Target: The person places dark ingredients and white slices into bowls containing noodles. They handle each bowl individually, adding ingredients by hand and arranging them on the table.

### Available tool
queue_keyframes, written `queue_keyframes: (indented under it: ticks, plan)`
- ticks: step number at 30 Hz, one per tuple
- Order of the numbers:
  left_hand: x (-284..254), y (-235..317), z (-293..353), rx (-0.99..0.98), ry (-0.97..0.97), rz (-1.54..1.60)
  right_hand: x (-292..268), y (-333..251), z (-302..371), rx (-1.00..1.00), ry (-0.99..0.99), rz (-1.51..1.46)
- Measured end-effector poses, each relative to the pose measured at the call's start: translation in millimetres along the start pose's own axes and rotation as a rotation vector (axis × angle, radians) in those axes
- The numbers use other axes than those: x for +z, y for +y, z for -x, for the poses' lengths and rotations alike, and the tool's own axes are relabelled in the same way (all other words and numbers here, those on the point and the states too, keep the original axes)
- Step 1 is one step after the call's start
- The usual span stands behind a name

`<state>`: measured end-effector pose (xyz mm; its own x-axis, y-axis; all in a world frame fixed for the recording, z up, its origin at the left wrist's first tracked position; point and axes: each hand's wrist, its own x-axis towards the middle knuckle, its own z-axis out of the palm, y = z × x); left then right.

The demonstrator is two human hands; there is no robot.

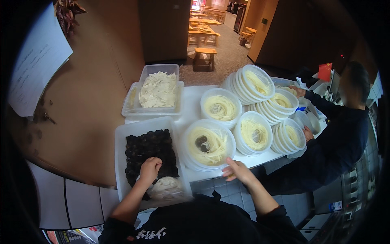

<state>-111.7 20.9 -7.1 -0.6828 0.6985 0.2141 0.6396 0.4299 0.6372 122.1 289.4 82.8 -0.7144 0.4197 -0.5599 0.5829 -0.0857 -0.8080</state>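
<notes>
My left hand (150,170) is over a translucent plastic tub (120,152) of dark, lumpy food pieces (151,143). Its fingers are curled together, and what they hold, if anything, is hidden. A pale lump in a clear plastic bag (167,187) lies at the tub's near end, beside that wrist. At the near right rim of a stack of white bowls, my right hand (239,171) has its fingers apart and nothing in them. The top bowl (189,155) holds a ring of pale yellow noodles (215,147), with one dark piece (201,143) in the middle.
More stacked noodle bowls (254,132) crowd the white table to the right. A tub of flat white pieces (158,90) stands at the far left. A co-worker (339,126) reaches to the bowls from the right. Beyond the table is a wooden stool (205,51).
</notes>
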Motion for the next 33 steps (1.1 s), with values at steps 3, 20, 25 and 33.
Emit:
queue_keyframes:
  ticks: [3, 20, 25, 33]
  plan:
    - [-10, -3, 3, -0.140, 0.108, 0.278, -11, -18, 23, -0.091, -0.103, 0.075]
    - [-49, 58, 25, -0.369, -0.105, 1.393, 150, -71, -30, -0.988, -0.135, 0.354]
    - [-41, 57, 31, -0.586, -0.178, 1.611, 158, -63, -33, -1.294, 0.037, 0.468]
    - [-40, 50, 29, -0.428, -0.050, 1.403, 169, -64, -29, -0.852, -0.029, 0.121]
